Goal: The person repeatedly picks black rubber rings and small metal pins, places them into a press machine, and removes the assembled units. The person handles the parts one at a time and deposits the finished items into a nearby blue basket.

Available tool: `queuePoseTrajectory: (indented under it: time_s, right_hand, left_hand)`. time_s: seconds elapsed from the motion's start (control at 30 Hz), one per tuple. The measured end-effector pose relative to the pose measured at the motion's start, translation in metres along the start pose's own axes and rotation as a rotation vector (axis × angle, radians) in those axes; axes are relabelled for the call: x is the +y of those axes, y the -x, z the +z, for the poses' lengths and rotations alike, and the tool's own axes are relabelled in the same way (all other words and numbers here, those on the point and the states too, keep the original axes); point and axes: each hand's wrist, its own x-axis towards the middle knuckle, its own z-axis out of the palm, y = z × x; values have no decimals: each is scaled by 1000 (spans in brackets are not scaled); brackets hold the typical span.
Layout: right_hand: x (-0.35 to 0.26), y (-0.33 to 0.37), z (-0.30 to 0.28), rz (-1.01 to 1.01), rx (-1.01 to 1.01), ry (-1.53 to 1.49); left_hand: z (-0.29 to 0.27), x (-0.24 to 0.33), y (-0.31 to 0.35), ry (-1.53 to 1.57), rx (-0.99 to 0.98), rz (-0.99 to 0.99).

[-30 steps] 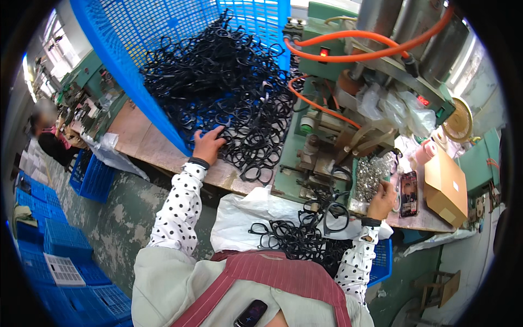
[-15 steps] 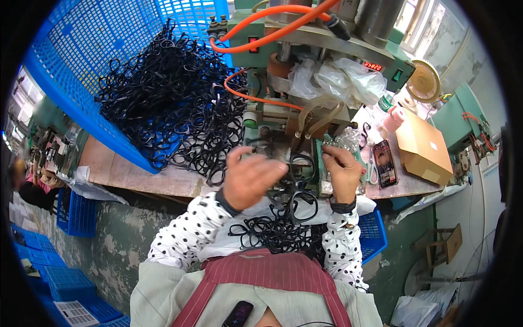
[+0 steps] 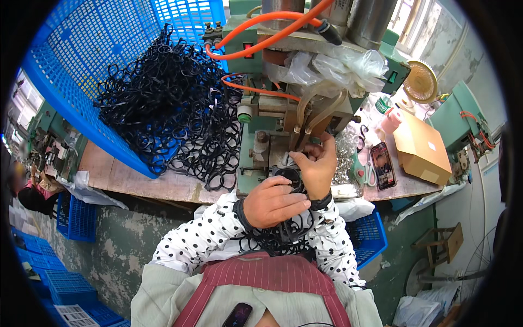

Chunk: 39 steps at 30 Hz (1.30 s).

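My right hand [image 3: 317, 166] is at the green press, thumb and forefinger pinched just below its two pale tubes; what they hold is too small to make out. Close in front, my left hand [image 3: 275, 201] has its fingers bent over black eyeglass frames, its forefinger against one black eyeglass frame [image 3: 290, 174]. The palm side is hidden. More black frames [image 3: 278, 240] lie in a tangle on white cloth at my lap, partly covered by my forearms. The press bed [image 3: 261, 147] has metal blocks to the left of my right hand.
A tilted blue basket [image 3: 71, 103] spills a heap of black frames [image 3: 174, 109] onto the table at left. Right of the press lie small shiny bits [image 3: 346, 158], scissors [image 3: 370, 174], a phone [image 3: 383, 165] and a cardboard box [image 3: 422, 150]. Orange hoses [image 3: 261, 19] loop over the press.
My right hand has moved left from the shiny bits to beneath the press tubes. My left hand has come right and lower, beside it. The frame near the bed is now mostly covered.
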Motion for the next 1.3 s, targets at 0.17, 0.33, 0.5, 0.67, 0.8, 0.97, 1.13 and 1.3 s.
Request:
queuePoseTrajectory:
  time_s: [0.17, 0.33, 0.5, 0.67, 0.8, 0.97, 1.13, 1.3]
  right_hand:
    - [1, -2, -15, 64, 7, 138]
    - [75, -28, -113, -76, 346, 1190]
    - [90, -12, -150, -182, 49, 1169]
    - [97, -4, -140, -257, 137, 1191]
    - [107, -9, -145, -312, 223, 1059]
    - [106, -8, -144, -198, 265, 1015]
    - [105, -6, -143, -286, 281, 1058]
    - [103, -6, -141, -264, 276, 1009]
  left_hand:
    - [-4, -10, -7, 117, -91, -16]
    - [10, -29, -2, 207, -104, -3]
    - [10, -30, -3, 238, -99, 5]
    - [12, -26, 0, 226, -94, -22]
    - [7, -20, 1, 32, -102, -22]
    - [-11, -23, 55, -162, 157, -375]
    - [-50, -72, 144, -256, 517, -1550]
    - [-79, -93, 192, 122, 459, -1968]
